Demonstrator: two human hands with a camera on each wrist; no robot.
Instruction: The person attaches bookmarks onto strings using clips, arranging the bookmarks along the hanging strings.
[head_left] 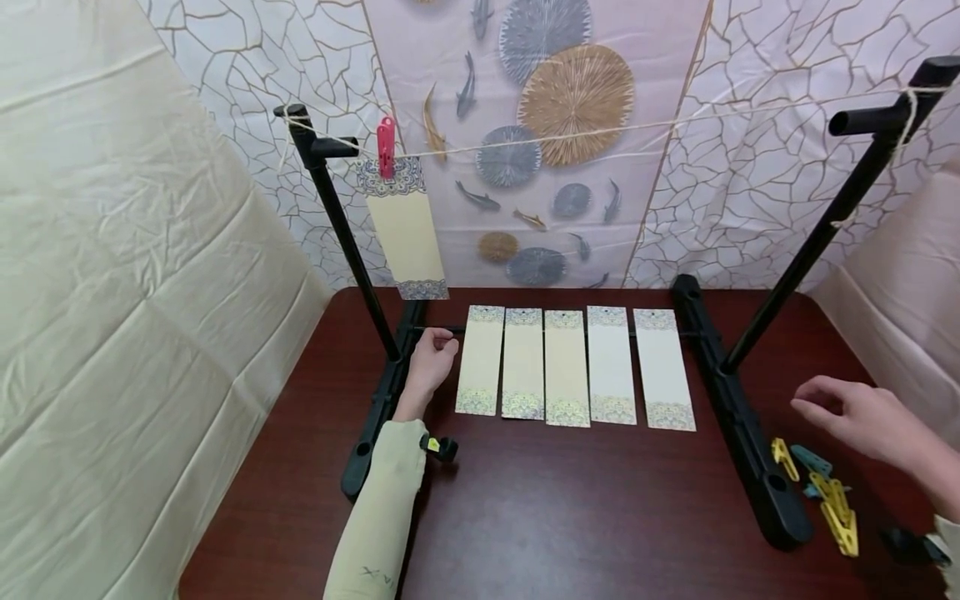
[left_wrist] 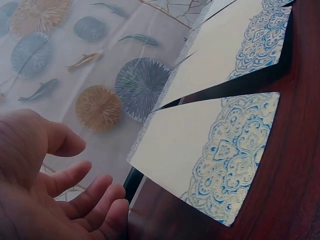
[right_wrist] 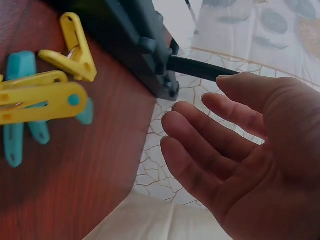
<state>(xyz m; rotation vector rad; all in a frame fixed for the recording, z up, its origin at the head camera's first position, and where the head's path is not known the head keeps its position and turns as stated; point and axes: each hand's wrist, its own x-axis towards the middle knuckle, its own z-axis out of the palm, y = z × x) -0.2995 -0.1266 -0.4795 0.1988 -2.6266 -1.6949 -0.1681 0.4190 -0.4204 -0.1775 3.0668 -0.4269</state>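
Note:
My left hand (head_left: 431,367) hovers beside the leftmost of several patterned paper bookmarks (head_left: 480,360) laid in a row. In the left wrist view its fingers are loosely bent with nothing between them, and the bookmark's blue lace border (left_wrist: 230,155) faces the hand. My right hand (head_left: 862,412) is above a small pile of clothespins, yellow (head_left: 836,517) and teal (head_left: 812,460), at the right. The right wrist view shows its relaxed fingers (right_wrist: 200,140) holding nothing. One more bookmark (head_left: 408,237) hangs from a string by a red clothespin (head_left: 386,148) at the left.
A string (head_left: 555,136) runs between two black posts, the left post (head_left: 337,225) and the right post (head_left: 817,225). Their long black feet (head_left: 738,417) stand on the dark wood table (head_left: 540,517). Patterned cloth (head_left: 465,208) hangs behind.

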